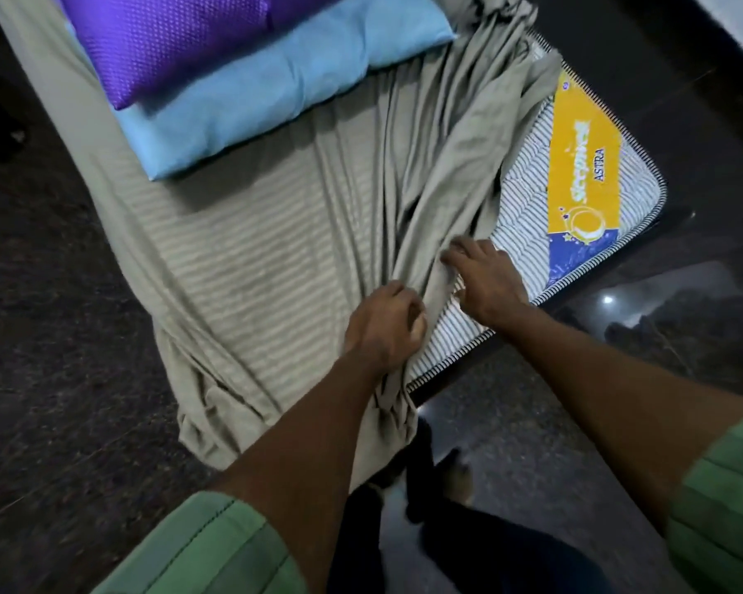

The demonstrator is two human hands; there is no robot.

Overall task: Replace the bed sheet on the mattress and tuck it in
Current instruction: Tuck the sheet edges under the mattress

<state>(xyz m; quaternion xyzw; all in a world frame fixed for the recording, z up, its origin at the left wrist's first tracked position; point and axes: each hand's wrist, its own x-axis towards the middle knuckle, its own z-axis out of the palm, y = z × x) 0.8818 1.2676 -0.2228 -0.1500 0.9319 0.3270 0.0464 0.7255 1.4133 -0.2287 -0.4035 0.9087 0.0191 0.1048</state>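
Note:
A beige-grey bed sheet [249, 250] covers most of the striped mattress [528, 216], bunched into long folds toward the right. The mattress corner with its yellow and blue label [584, 165] lies bare. My left hand [382, 323] grips a gathered fold of the sheet near the foot edge. My right hand [485, 276] reaches onto the sheet's edge where it meets the bare mattress, fingers curled into the cloth. The end of the sheet hangs over the foot edge down to the floor.
A blue pillow [275, 105] with a purple pillow [177, 40] on top lies at the head end. Dark glossy floor [52, 336] surrounds the mattress. My legs and feet [455, 473] stand at the foot edge.

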